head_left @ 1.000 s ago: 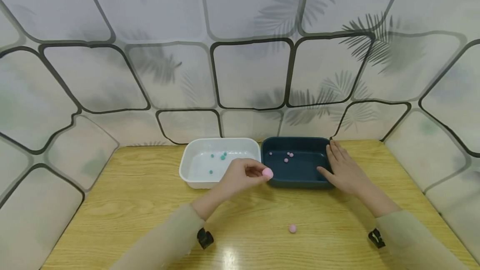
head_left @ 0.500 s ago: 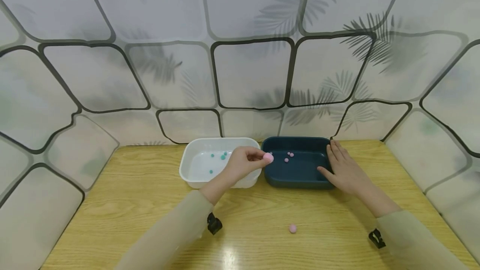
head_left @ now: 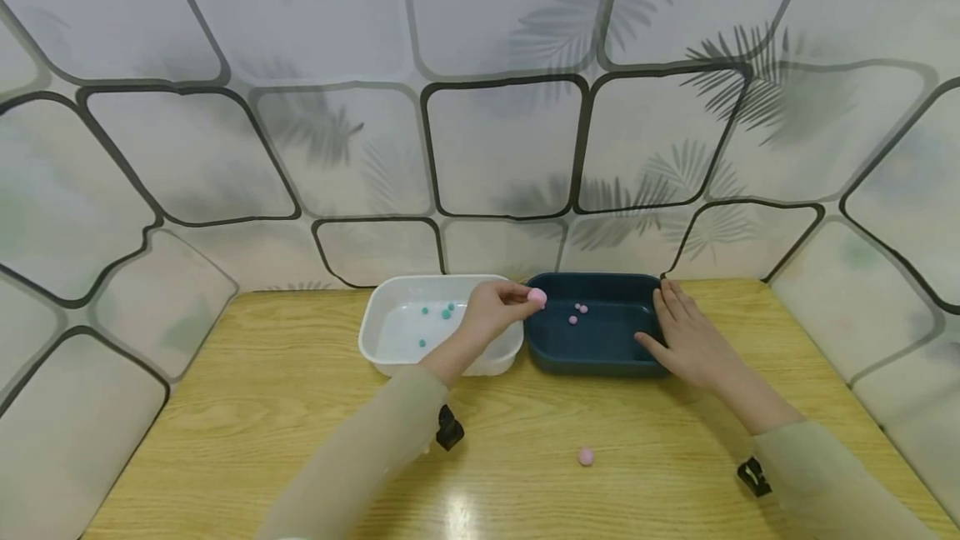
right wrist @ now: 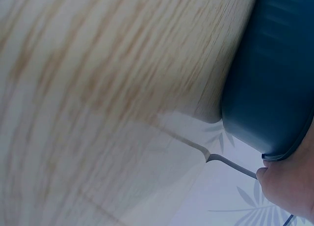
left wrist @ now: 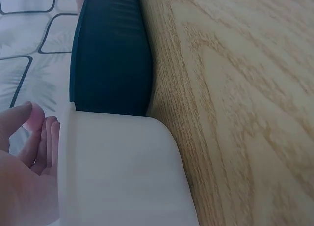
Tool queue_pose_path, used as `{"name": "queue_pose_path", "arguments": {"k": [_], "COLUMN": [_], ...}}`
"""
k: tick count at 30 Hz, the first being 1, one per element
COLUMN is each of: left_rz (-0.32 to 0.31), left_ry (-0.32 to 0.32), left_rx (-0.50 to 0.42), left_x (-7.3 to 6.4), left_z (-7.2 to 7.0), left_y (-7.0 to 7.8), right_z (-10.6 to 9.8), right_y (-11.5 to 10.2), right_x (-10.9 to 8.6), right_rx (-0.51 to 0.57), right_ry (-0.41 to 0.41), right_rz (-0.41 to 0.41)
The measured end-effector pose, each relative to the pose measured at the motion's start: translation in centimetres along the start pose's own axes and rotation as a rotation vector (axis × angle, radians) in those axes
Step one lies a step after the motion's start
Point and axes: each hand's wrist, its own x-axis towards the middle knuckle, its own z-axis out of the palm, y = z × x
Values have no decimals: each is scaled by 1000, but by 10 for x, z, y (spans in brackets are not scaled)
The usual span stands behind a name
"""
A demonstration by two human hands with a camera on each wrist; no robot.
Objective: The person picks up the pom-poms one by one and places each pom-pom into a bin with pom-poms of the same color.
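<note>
My left hand (head_left: 487, 312) pinches a pink ball (head_left: 537, 297) between thumb and fingertips, above the place where the two bins meet. The left wrist view also shows the pink ball (left wrist: 34, 117) between the thumb and a finger. My right hand (head_left: 693, 340) rests with straight fingers on the right rim of the dark blue bin (head_left: 600, 367), its thumb over the inside. Several small pink balls (head_left: 583, 309) lie in that bin. The white bin (head_left: 397, 363) beside it holds several small green balls (head_left: 446, 314). Another pink ball (head_left: 586, 457) lies on the table in front.
The wooden table (head_left: 262, 407) runs back to a patterned wall covering (head_left: 502, 148) behind the bins. Black wrist mounts (head_left: 450, 428) sit under both sleeves.
Over the last second my left hand has moved away from me, carrying the pink ball from the bins' front edge to above their inner rims. My right hand stays put.
</note>
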Motion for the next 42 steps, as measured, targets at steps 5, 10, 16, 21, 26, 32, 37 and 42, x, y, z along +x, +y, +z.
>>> {"name": "queue_pose_path", "arguments": {"k": [5,10,16,21,26,32,37,42], "left_rz": [-4,-4,2,11,9,8,28,40], "left_ry": [24,27,37,49,66,82,108,106], "left_rx": [12,11,-20,-9,20,38,81,74], "left_x": [8,13,17,20,23,27,28,27], "left_z": [6,10,13,14,16,18,19,18], "left_y": [-2,-1,1,1,0,0,-2,-2], "right_z": [1,1,0,0,2,2,2,2], "right_y": [1,2,1,1,3,4,3,3], "right_x": [1,1,0,0,0,1,0,0], "right_rx": [6,2,3,-2,-4,8,11,8], "right_ry": [-2,0,1,2,4,-5,-5,-1], "right_rz": [-1,-1,-3,-5,-6,-4,-5,-3]}}
